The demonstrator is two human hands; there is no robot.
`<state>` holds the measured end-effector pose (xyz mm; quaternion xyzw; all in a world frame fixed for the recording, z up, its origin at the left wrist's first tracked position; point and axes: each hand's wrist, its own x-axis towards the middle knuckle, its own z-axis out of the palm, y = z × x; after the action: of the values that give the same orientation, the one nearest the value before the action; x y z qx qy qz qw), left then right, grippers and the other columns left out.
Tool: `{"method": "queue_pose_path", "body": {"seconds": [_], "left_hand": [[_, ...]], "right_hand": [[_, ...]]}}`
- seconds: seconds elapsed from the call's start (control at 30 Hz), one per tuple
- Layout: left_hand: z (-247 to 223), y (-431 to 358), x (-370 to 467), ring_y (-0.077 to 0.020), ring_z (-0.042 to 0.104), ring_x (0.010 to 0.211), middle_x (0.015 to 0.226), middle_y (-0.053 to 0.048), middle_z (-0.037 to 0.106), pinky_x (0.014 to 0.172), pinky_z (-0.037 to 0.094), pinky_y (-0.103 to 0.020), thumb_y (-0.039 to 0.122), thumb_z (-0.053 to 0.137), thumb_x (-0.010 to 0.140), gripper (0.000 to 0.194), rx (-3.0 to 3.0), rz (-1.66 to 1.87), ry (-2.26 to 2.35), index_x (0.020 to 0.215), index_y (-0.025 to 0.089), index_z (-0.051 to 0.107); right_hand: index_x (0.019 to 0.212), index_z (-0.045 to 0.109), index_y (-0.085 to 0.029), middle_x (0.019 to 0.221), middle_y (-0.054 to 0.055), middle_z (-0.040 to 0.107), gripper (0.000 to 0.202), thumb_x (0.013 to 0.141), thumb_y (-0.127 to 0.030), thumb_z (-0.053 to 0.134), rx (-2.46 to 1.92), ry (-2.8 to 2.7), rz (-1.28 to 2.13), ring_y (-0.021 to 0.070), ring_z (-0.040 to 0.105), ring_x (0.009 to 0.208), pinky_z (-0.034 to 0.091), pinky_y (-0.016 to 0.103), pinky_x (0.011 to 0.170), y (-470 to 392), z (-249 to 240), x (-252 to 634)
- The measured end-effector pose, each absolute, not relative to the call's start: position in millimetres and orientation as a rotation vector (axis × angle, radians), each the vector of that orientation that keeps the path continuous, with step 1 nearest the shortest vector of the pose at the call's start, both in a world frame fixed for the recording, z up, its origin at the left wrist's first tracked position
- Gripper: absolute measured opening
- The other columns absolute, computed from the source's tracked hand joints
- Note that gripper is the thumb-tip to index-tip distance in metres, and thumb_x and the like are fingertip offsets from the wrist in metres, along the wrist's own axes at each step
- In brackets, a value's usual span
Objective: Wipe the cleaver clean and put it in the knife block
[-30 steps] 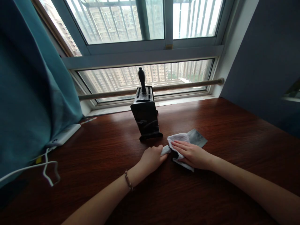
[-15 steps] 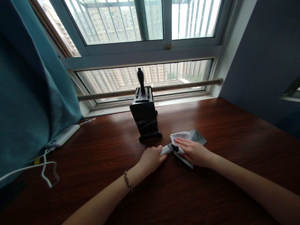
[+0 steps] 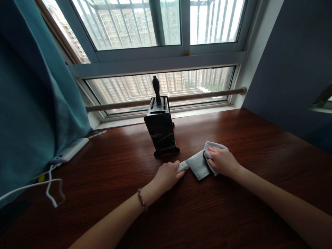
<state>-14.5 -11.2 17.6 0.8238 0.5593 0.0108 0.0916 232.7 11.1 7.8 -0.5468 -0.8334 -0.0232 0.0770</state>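
My left hand (image 3: 167, 176) is closed round the pale handle of a cleaver, whose wide grey blade (image 3: 199, 164) lies low over the brown tabletop, pointing right. At the far end of the blade, my right hand (image 3: 223, 162) presses a white cloth (image 3: 215, 146) with its fingers bent into it; the cloth covers the blade's tip. Beyond the hands stands a black knife block (image 3: 160, 131) with one black-handled tool (image 3: 156, 89) upright in it.
The dark reddish wooden table (image 3: 119, 145) reaches to the window. A white power strip (image 3: 70, 151) and white cables (image 3: 49, 186) lie at the left beside a blue curtain (image 3: 67, 114). A rail (image 3: 207, 93) crosses the window.
My right hand has slid the cloth to the right along the blade, uncovering the part near the handle. My left hand has stayed in place on the handle.
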Motion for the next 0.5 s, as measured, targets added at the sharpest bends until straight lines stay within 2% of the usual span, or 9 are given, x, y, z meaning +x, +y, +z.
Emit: {"method": "queue_pose_path", "body": {"seconds": [0.07,0.17,0.27,0.5], "left_hand": [[17.5,-11.5,-14.8,-0.0255,0.066,0.071,0.078,-0.007,0.068,0.055,0.037,-0.029,0.048,0.046,0.09,0.031,2.447,0.032,1.66,0.084,0.02,0.057],[17.4,-11.6,-15.7,-0.0259,0.066,0.071,0.077,-0.007,0.068,0.055,0.037,-0.029,0.048,0.046,0.09,0.031,2.452,0.024,1.661,0.084,0.02,0.056],[17.0,-11.3,-16.4,-0.0266,0.065,0.071,0.077,-0.007,0.067,0.056,0.038,-0.03,0.048,0.045,0.09,0.031,2.461,0.014,1.665,0.084,0.02,0.056],[16.1,-12.2,-16.1,-0.0264,0.065,0.072,0.079,-0.008,0.067,0.057,0.041,-0.03,0.051,0.043,0.091,0.034,2.456,0.002,1.667,0.087,0.02,0.057]], "right_hand": [[0.105,0.067,-0.009,0.116,0.012,0.063,0.033,0.084,-0.021,0.044,-1.74,-2.468,-0.123,0.0254,0.057,0.11,0.046,0.035,0.095,13.1,7.6,235.4],[0.09,0.068,-0.011,0.1,0.011,0.067,0.028,0.084,-0.023,0.043,-1.899,-2.409,-0.222,0.0267,0.063,0.094,0.052,0.035,0.076,15.4,5.9,238.8],[0.082,0.066,-0.012,0.09,0.011,0.067,0.027,0.085,-0.024,0.042,-1.971,-2.37,-0.312,0.0269,0.065,0.08,0.049,0.035,0.061,16.4,4.6,240.0],[0.081,0.066,-0.011,0.088,0.013,0.067,0.026,0.085,-0.023,0.043,-1.937,-2.365,-0.373,0.0268,0.064,0.075,0.046,0.034,0.056,16.8,2.4,239.7]]}}
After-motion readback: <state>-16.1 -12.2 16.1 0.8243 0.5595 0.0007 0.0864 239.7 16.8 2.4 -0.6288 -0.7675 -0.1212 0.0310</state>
